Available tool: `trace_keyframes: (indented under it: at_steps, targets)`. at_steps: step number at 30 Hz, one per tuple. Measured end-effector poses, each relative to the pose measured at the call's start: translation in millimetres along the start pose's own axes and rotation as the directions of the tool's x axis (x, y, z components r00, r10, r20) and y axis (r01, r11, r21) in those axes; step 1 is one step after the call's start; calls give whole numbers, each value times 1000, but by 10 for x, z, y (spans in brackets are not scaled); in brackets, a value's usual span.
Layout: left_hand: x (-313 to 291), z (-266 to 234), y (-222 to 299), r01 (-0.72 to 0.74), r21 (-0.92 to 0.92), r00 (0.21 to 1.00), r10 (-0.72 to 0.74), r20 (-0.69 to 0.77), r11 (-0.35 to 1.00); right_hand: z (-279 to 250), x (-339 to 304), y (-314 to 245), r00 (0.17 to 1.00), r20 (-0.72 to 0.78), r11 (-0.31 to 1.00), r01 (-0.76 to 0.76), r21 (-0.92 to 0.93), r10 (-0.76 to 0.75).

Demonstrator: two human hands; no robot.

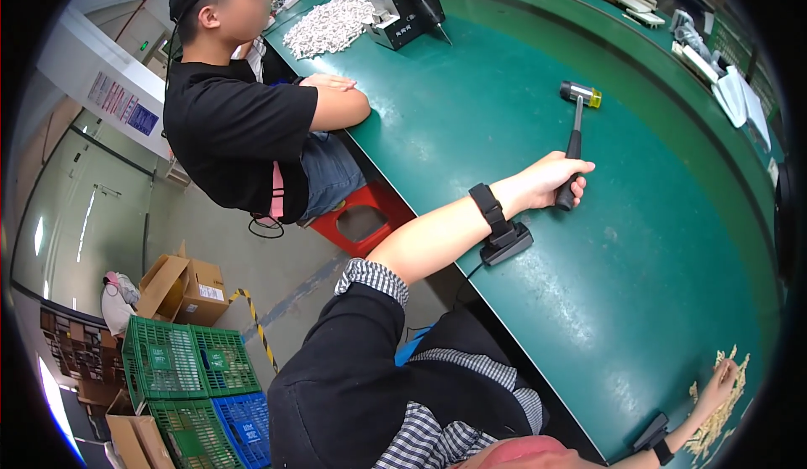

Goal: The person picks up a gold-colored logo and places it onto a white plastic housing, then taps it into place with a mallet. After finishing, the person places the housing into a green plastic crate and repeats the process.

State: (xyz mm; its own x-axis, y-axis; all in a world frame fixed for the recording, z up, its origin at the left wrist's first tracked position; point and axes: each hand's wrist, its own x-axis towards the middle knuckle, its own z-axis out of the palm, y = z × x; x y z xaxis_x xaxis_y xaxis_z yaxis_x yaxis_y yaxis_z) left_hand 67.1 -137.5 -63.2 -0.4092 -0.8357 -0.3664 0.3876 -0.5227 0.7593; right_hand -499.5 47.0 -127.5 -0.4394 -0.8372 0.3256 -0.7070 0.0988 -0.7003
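Note:
My left hand (pixel 556 181) is wrapped round the black handle of a mallet (pixel 575 139). The mallet's head, dark at one end and yellow at the other, points away from me over the green table. Far to the lower right, my right hand (pixel 719 387) is at a scattered pile of small pale-yellow pieces (pixel 711 425). Its fingers look drawn together among the pieces; what they hold is too small to make out. Each wrist wears a black strap with a dark device.
A long green table (pixel 555 301) runs diagonally. At its far end are a heap of small white parts (pixel 329 28) and a black box (pixel 408 17) with a screwdriver-like tool. A seated person (pixel 244 108) rests their arms on the edge. Plastic crates (pixel 189 360) stand at left.

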Motion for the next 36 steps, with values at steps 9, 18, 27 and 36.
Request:
trace_keyframes:
  at_steps: [9,18,27,36]
  targets:
    - [-5,3,12,6,8,1000,-6,-10,1000,47,-29,-164,999,-24,998,-36,-45,35]
    - [-18,13,16,-5,29,1000,5,-15,1000,38,-14,-111,999,-42,993,21,-113,-26]
    - [0,11,5,-5,25,1000,5,-23,1000,84,-36,-162,999,-51,1000,4,11,-4]
    - [-47,-7,18,-5,13,1000,6,-26,1000,76,-5,-104,999,-31,1000,9,13,-9]
